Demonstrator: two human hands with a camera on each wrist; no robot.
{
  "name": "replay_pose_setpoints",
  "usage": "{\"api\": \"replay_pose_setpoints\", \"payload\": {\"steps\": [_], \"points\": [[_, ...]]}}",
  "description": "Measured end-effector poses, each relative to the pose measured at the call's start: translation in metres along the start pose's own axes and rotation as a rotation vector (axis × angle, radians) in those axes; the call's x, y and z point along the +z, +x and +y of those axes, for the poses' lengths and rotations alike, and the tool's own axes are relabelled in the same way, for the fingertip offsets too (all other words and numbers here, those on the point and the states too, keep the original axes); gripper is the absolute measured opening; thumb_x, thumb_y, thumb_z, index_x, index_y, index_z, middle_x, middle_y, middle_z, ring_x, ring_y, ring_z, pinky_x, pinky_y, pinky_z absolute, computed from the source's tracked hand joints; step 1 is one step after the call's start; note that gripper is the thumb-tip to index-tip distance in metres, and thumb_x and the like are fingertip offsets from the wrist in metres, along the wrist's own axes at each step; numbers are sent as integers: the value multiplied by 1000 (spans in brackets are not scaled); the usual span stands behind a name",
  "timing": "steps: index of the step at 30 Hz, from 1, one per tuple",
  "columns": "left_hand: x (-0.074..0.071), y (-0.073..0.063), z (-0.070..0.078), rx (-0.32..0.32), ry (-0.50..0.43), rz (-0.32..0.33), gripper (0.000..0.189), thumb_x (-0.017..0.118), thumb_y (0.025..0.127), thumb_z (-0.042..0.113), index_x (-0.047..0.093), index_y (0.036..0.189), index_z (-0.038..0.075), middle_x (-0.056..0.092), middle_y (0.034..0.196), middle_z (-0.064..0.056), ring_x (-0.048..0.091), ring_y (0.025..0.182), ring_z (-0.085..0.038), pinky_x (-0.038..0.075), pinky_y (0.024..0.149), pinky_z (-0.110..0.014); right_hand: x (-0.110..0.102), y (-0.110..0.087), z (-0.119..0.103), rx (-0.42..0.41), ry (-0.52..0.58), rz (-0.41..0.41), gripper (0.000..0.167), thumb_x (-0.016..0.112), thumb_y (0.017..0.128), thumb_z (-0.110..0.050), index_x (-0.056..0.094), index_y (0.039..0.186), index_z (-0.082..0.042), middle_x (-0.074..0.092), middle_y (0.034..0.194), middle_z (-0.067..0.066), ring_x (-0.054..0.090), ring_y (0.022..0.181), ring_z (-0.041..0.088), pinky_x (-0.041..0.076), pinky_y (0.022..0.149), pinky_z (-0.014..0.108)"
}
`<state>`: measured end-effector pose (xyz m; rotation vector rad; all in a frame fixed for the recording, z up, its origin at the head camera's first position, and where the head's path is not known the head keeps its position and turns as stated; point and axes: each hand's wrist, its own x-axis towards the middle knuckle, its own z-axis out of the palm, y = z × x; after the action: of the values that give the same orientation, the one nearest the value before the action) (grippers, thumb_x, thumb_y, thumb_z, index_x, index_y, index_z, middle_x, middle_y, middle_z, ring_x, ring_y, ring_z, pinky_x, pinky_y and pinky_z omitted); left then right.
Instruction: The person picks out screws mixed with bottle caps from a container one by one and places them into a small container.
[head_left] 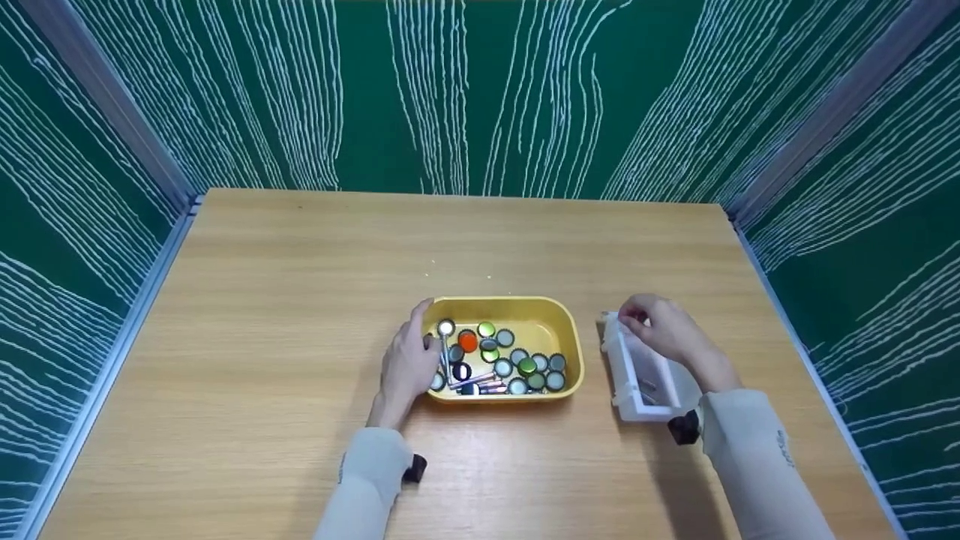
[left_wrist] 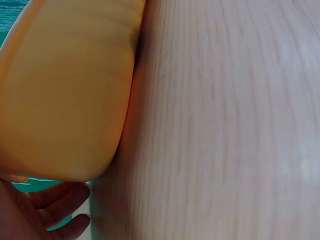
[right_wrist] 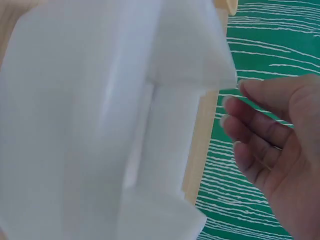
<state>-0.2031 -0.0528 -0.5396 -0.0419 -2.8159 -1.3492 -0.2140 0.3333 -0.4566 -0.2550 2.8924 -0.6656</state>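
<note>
A yellow tray (head_left: 572,352) holds several bottle caps (head_left: 527,366), silver, green and one orange. Several slim metal rods like nails or screws (head_left: 491,386) lie among them. My left hand (head_left: 411,360) grips the tray's left end, thumb at the rim and fingers outside, beside the yellow end wall (left_wrist: 65,100). To the right, over the far end of a translucent white box (head_left: 626,375), is my right hand (head_left: 664,326). Its fingers are loosely bent, the thumb tip close to a corner of the box (right_wrist: 175,115); nothing shows between them. A few slim pieces (head_left: 647,388) lie inside.
Both containers stand on a wooden table (head_left: 262,300), a gap between them. Small pale specks (head_left: 489,277) lie beyond the tray. Green walls (head_left: 367,97) with white wavy lines surround the table at the back and sides.
</note>
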Motion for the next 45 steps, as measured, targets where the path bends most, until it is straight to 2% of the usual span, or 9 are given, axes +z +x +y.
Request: {"api": "replay_pose_setpoints", "payload": {"steps": [4, 7, 10, 19, 24, 27, 33, 38, 45], "points": [[1, -1, 0, 13, 6, 12, 64, 54, 93, 16, 34, 152, 28, 65, 111, -10, 56, 80, -22, 46, 68, -36, 8, 4, -6, -93, 3, 136, 15, 58, 95, -7, 67, 106, -2, 66, 104, 16, 62, 96, 32, 53, 85, 48], [-1, -1, 1, 20, 8, 27, 63, 54, 92, 13, 35, 151, 28, 66, 111, -11, 56, 82, -23, 47, 70, -37, 19, 10, -15, -199, 18, 243, 16, 63, 88, -1, 67, 103, 1, 67, 103, 19, 64, 95, 35, 54, 86, 50], [-2, -1, 0, 18, 9, 26, 64, 54, 92, 13, 35, 151, 29, 65, 109, -10, 56, 81, -23, 47, 69, -36, 33, 14, -30, -262, 32, 264, 20, 66, 85, 1, 67, 105, 2, 67, 104, 19, 65, 95, 35, 56, 84, 49], [-3, 0, 1, 6, 0, 14, 64, 56, 92, 15, 34, 152, 27, 65, 112, -11, 58, 85, -24, 50, 77, -40, 66, 25, -81, -337, -32, 142, 20, 70, 88, -11, 68, 107, -6, 70, 105, 11, 67, 96, 28, 57, 84, 42], [-2, 0, 0, -2, -1, 14, 65, 55, 93, 14, 34, 152, 28, 64, 108, -10, 56, 82, -23, 48, 73, -37, 84, 31, -103, -427, -21, 45, 23, 70, 88, -9, 67, 110, -3, 70, 106, 13, 66, 98, 28, 56, 87, 42], [-1, -1, 0, -3, 3, 11, 64, 55, 93, 14, 33, 152, 28, 64, 107, -9, 56, 80, -22, 47, 70, -35, 96, 33, -113, -485, -50, -1, 26, 70, 87, -9, 68, 112, -4, 71, 107, 12, 66, 99, 28, 55, 88, 42], [-3, -1, 1, -3, 6, 19, 64, 54, 93, 15, 34, 151, 29, 64, 106, -9, 57, 82, -23, 48, 71, -38, 116, 35, -128, -555, -82, -62, 15, 71, 88, -13, 73, 102, -8, 71, 98, 7, 67, 94, 23, 55, 86, 39], [-2, -1, 0, -6, 11, 34, 63, 54, 92, 15, 36, 151, 30, 65, 107, -11, 58, 87, -25, 50, 78, -43, 126, 36, -131, -551, -117, -133, 9, 72, 87, -17, 74, 95, -12, 70, 94, 2, 66, 92, 20, 55, 85, 35], [0, -2, 0, -12, -6, 9, 64, 55, 93, 15, 34, 152, 30, 65, 109, -10, 58, 83, -23, 50, 77, -41, 133, 35, -129, -492, -115, -199, 14, 73, 87, -23, 71, 95, -12, 68, 98, 2, 66, 92, 20, 55, 84, 35]]}}
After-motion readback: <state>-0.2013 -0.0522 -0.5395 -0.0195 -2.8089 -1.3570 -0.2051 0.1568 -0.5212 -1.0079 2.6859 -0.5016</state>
